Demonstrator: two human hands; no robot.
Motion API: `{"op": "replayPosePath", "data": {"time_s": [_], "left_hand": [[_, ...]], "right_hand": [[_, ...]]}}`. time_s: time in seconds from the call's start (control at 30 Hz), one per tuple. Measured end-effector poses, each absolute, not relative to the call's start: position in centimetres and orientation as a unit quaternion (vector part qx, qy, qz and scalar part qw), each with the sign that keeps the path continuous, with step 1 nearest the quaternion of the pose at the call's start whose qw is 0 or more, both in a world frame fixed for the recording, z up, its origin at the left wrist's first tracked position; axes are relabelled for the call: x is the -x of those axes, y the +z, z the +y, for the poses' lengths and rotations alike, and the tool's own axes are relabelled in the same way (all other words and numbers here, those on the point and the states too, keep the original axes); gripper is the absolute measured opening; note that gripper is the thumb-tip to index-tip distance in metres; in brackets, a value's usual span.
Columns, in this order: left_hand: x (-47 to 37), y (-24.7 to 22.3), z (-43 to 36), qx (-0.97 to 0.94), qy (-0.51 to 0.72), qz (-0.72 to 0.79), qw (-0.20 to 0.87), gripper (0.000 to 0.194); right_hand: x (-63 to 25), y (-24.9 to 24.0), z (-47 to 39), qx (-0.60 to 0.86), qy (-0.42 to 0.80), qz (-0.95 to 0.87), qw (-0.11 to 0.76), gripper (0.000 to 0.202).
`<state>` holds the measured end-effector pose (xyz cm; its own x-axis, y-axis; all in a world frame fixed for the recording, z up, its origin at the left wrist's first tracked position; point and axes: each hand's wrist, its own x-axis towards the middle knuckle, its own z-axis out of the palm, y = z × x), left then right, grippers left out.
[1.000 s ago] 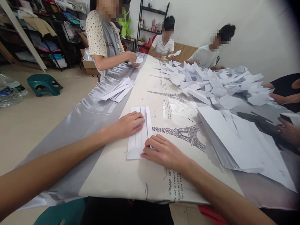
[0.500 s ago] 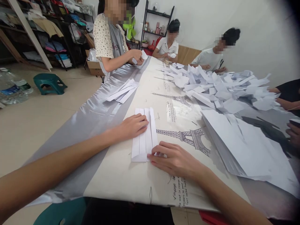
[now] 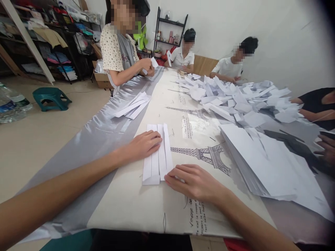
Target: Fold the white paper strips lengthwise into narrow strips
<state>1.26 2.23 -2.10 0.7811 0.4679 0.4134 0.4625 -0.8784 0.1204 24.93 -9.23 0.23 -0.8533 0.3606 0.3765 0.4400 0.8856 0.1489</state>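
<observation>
Where flat, paper under left fingers

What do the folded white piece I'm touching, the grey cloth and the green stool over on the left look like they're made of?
The folded white piece looks like matte paper: thin edges, crisp straight creases. The grey cloth seems a satin-like fabric, perhaps synthetic, since it gleams along soft ripples. The green stool is probably moulded plastic, judging by its smooth, even-coloured, faintly glossy surface.

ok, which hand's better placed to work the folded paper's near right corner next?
Probably the right hand: its fingertips are at that corner of the folded paper, while the left hand's fingers rest farther up it.
</observation>
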Motion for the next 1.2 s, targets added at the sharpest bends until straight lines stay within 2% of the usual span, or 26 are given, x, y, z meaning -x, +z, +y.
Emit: {"op": "replayPosePath", "data": {"time_s": [0.27, 0.43, 0.6, 0.77, 0.93, 1.03, 1.13, 1.2], "left_hand": [[-1.3, -1.9, 2.0, -0.943, 0.219, 0.251, -0.002, 0.027], [-1.3, -1.8, 1.9, -0.955, 0.177, 0.233, -0.056, 0.040], [-1.3, -1.8, 1.9, -0.961, 0.173, 0.207, -0.065, 0.034], [-1.4, -1.9, 1.9, -0.958, 0.189, 0.212, -0.044, 0.034], [-1.4, -2.3, 2.2, -0.946, 0.224, 0.228, -0.052, 0.034], [-1.3, -1.9, 2.1, -0.927, 0.295, 0.220, -0.068, 0.027], [-1.5, -0.9, 1.3, -0.908, 0.371, 0.192, -0.028, 0.023], [-1.9, -0.2, 0.4, -0.913, 0.379, 0.148, 0.020, 0.024]], "right_hand": [[-24.7, 0.1, -9.3, 0.197, -0.123, -0.956, 0.181, 0.020], [-24.3, 0.1, -9.4, 0.190, -0.118, -0.960, 0.169, 0.021], [-24.2, 0.3, -9.5, 0.197, -0.122, -0.959, 0.163, 0.026], [-24.1, 0.1, -9.6, 0.189, -0.132, -0.957, 0.175, 0.020], [-24.9, -0.2, -8.4, 0.232, -0.095, -0.927, 0.279, 0.015], [-25.9, 0.0, -7.4, 0.292, -0.081, -0.885, 0.354, 0.016], [-26.5, 0.3, -6.9, 0.316, -0.104, -0.859, 0.390, 0.016], [-26.4, 0.3, -6.9, 0.304, -0.129, -0.861, 0.388, 0.017]]}}
